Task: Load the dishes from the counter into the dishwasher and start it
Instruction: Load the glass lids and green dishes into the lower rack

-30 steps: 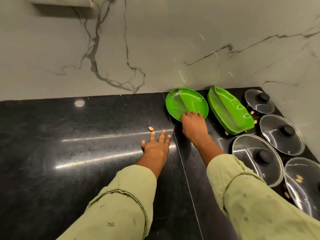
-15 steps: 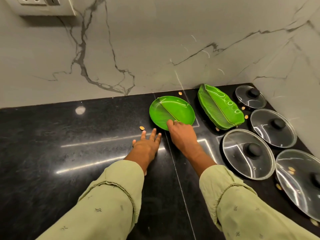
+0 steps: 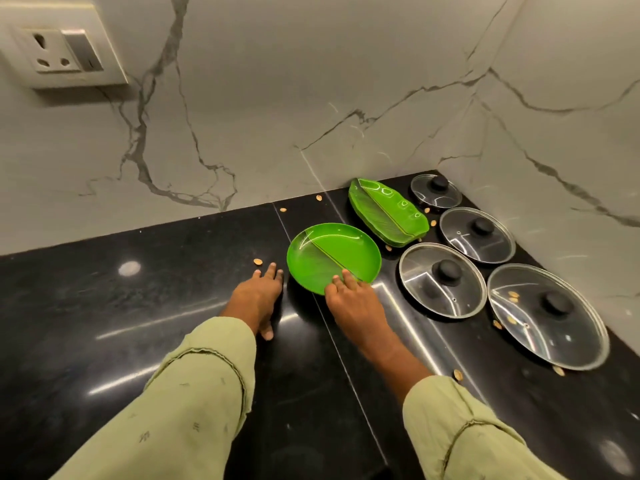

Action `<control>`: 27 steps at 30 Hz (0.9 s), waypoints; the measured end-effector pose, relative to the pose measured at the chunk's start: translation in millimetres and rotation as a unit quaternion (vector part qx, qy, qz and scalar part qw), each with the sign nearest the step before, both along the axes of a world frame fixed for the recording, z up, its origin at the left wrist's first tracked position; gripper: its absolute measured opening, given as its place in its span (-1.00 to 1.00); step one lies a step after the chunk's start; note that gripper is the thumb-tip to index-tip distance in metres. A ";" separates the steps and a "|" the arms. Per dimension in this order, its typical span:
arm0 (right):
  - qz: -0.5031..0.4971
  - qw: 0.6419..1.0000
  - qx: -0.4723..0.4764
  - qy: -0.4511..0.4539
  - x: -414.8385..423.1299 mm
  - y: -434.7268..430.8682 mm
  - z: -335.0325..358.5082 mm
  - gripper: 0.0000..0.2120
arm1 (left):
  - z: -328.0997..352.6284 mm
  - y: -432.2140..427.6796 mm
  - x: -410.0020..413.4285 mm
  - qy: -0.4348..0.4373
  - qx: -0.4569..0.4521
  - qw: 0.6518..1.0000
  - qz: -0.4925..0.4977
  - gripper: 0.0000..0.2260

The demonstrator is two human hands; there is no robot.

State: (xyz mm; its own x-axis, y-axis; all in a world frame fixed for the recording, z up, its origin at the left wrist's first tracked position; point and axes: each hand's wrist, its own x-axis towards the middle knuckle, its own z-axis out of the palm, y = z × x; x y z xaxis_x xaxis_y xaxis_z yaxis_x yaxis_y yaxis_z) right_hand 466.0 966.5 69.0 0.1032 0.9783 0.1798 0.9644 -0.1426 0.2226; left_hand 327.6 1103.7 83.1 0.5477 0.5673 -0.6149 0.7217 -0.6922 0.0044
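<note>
Right now the left hand (image 3: 258, 296) lies flat on the polished black stone counter (image 3: 138, 323), its fingers straight and relaxed, holding nothing, the fingertips just short of a small tan seed-like scrap (image 3: 257, 261). The right hand (image 3: 353, 299) reaches to the round green plate with a leaf-vein pattern (image 3: 332, 254), and its fingers (image 3: 346, 275) are bent over the plate's near rim, grasping it there; the thumb is hidden. This plate sits flat on the counter, just right of the left hand's fingertips and across a seam in the stone. Behind it and to the right, near the corner of the veined grey marble wall (image 3: 311, 98), lies a leaf-shaped green platter (image 3: 388, 216). Four round glass lids with black knobs rest along the right wall, from the smallest lid (image 3: 436, 195) at the back to the largest lid (image 3: 547, 315) nearest, which has scraps on its glass. Both arms wear pale green sleeves (image 3: 194, 393). A white wall socket (image 3: 65, 53) is mounted at upper left.
</note>
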 end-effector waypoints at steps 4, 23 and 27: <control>-0.041 0.999 0.020 0.003 -19.0 -25.0 10.0 -0.68 | 9.2 -34.2 -9.7 -0.039 0.106 0.993 -0.022 0.12; -0.143 0.979 0.143 -0.032 -157.7 -172.8 20.9 -0.61 | -13.9 -131.2 -166.3 -0.347 0.226 0.902 -0.124 -0.27; -0.178 0.975 0.130 -0.039 -196.9 -206.4 15.9 -0.64 | -21.9 -163.8 -189.1 -0.353 0.211 0.899 -0.153 -0.26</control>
State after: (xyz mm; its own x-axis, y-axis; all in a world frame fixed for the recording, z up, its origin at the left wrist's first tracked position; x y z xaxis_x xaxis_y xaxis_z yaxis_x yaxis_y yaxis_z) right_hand 269.1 760.1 84.9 0.4030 0.8034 0.4383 0.8254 -0.5260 0.2051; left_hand 138.6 939.8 61.3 0.8868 0.4250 0.1817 0.4180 -0.9052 0.0773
